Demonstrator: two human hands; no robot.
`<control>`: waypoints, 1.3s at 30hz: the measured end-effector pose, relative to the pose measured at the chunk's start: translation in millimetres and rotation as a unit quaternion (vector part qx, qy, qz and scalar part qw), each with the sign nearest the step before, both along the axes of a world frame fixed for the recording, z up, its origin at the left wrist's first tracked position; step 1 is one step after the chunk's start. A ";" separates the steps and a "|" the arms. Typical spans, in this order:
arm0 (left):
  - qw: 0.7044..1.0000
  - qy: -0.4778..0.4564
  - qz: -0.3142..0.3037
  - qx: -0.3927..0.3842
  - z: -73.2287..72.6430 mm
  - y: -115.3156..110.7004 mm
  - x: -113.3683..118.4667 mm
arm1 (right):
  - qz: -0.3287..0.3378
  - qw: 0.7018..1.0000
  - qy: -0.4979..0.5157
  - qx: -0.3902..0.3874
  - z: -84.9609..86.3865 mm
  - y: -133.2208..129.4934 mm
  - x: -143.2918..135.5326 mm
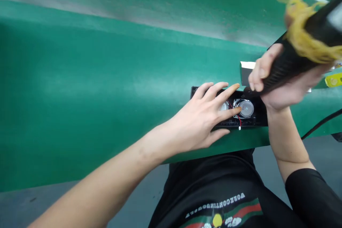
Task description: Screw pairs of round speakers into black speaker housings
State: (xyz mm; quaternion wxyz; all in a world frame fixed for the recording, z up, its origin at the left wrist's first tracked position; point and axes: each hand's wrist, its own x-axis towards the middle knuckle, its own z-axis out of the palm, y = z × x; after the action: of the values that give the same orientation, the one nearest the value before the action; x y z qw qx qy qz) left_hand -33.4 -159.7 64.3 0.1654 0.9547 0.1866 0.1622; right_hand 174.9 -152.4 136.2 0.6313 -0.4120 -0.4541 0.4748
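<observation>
Head cam view here, and it's pretty much a two-handed hold-and-work moment. Left hand [196, 119] is open, fingers spread flat across a long black case [260, 118], not gripping anything as far as I can tell. One fingertip sits right at the edge of a round silver-grey speaker-looking part [246, 109], and a second round part [223, 106] peeks out between the fingers. Right hand [291, 91] is wrapped around a chunky black tool [283, 66] with yellow bands [307, 34] around it, tilted so the narrow end comes down at the case's far edge, just beside the round part. Can't tell if the tip is actually touching anything, the blur and the dark plastic hide it.

The case is lying on the green work surface [80, 96] near the person's side, open face up. A thin red wire [240, 120] runs out over the near rim, ending in a little white connector [239, 128].

My read: the step in hand is tool-at-the-case while the left hand steadies it. Any move from this pose calls for a firm left hand, a controlled tool angle, and the tip kept clear of those fingers and the loose wire. Snagging the wire would be my worry.
</observation>
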 end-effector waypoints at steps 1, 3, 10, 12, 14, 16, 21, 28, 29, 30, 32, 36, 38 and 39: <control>1.000 -0.016 0.013 -0.002 2.3 -0.1 -3.6 | -0.008 1.000 0.005 0.017 10.8 -5.1 5.6; 0.997 -0.047 0.068 0.013 7.3 2.9 -9.8 | -0.030 0.998 0.001 0.049 28.2 -16.7 22.7; 0.973 0.048 0.202 0.099 14.0 19.5 9.1 | -0.062 0.988 0.028 0.138 24.6 -45.3 85.6; 0.971 0.062 0.196 0.121 10.6 19.6 19.2 | -0.090 0.987 0.039 0.130 20.2 -47.7 86.2; 0.968 0.062 0.194 0.145 6.5 18.4 24.9 | -0.125 0.985 0.056 0.104 19.3 -48.3 79.7; 0.967 0.044 0.187 0.164 3.4 16.2 25.9 | -0.149 0.983 0.067 0.088 20.9 -47.5 70.9; 0.962 -0.030 0.178 0.206 -0.6 7.6 24.2 | -0.170 0.978 0.073 0.096 26.1 -41.9 58.7; 0.952 -0.090 0.200 0.215 8.2 -2.0 34.8 | -0.169 0.980 0.071 0.073 27.0 -39.3 57.8; 0.958 -0.096 0.192 0.192 12.3 -4.7 33.4 | -0.173 0.979 0.080 0.078 27.1 -40.1 58.5; 0.965 -0.105 0.176 0.162 16.6 -8.3 30.7 | -0.175 0.977 0.088 0.081 27.3 -41.2 60.0; 0.979 -0.118 0.134 0.100 23.5 -17.4 22.3 | -0.172 0.977 0.097 0.079 28.5 -44.6 65.5; 0.989 -0.093 0.092 0.061 25.1 -36.7 2.7 | -0.136 0.983 0.104 0.072 28.2 -53.3 81.9; 0.990 -0.073 0.097 0.066 22.0 -42.2 -3.5 | -0.121 0.982 0.119 0.081 25.6 -56.2 87.1; 0.991 -0.065 0.096 0.067 20.8 -43.5 -5.4 | -0.116 0.982 0.124 0.086 24.1 -56.8 88.5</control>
State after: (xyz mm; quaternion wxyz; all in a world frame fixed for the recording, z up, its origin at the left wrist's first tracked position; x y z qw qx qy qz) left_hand -38.8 -203.1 85.2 0.0961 0.9288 0.2548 0.2514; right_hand 263.5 -209.2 160.3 0.7664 -0.3443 -0.3605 0.4050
